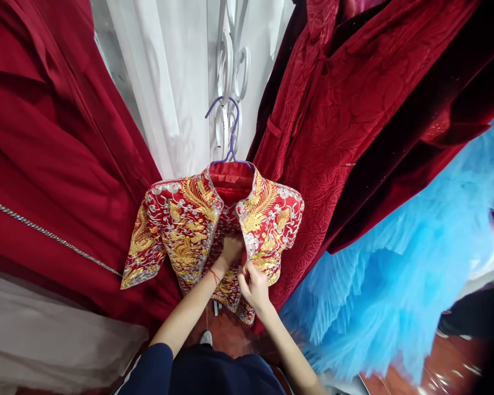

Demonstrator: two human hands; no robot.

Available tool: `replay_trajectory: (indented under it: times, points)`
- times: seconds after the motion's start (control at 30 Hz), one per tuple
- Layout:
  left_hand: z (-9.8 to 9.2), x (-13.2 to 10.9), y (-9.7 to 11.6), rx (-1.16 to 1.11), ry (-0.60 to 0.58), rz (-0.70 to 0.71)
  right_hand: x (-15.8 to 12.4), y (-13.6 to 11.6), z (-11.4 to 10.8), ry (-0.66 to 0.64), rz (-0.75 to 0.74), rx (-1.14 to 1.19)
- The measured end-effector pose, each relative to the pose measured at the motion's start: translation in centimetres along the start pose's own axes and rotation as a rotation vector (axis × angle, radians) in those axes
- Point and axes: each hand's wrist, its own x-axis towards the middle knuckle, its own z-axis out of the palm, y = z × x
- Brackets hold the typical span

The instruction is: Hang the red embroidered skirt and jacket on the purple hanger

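Fastening or unfastening the front of the embroidered jacket (189, 230): that's my read, but I can't tell which direction. It hangs mid-frame on a purple hanger (231, 137). A plain red gown (45, 164) crowds it on the left and a dark red brocade robe (354, 109) on the right. A blue tulle skirt (395, 285) is lower right and a white curtain (168, 82) is behind.

Both hands are at the front opening, about mid-chest and nearly touching. The left hand (231, 249) is curled with its fingertips buried in the fabric, so I can't tell what they grip. The right hand (253, 285) sits just below, fingers bunched together and pinching the panel's front edge.

Next move, as I judge it, is fine two-handed work: one side held taut while the other works the closure. The jacket hangs only by its hook, so any pull should be light.

Jacket, big to small:
- Red ground with dense gold and silver embroidery, phoenix-like motifs on both chest panels.
- Short wide sleeves with silver-trimmed hems.
- Stand collar open, plain red lining showing.
- Small neck label (231, 179), unreadable.

There is a thin red cord (214, 276) on the left wrist.
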Motion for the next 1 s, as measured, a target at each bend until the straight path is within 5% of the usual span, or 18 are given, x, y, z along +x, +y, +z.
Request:
replay_trajectory:
  times: [0.43, 0.6, 0.77, 1.0]
  points:
    - [1.6, 2.9, -1.3, 0.017, 0.071, -0.011, -2.1, -3.7, -4.5, 0.458, -0.149, -0.022]
    - [3.5, -2.2, -2.3, -0.137, 0.205, 0.083, -0.7, -2.3, -3.6, 0.461, -0.082, -0.025]
    - [7.3, -8.7, -4.6, -0.216, 0.360, -0.089, -1.3, -1.4, -2.7, 0.399, -0.042, 0.018]
    - [9.4, -9.6, -6.2, -0.203, 0.270, -0.155, -2.7, -0.4, -3.5, 0.438, -0.004, 0.046]
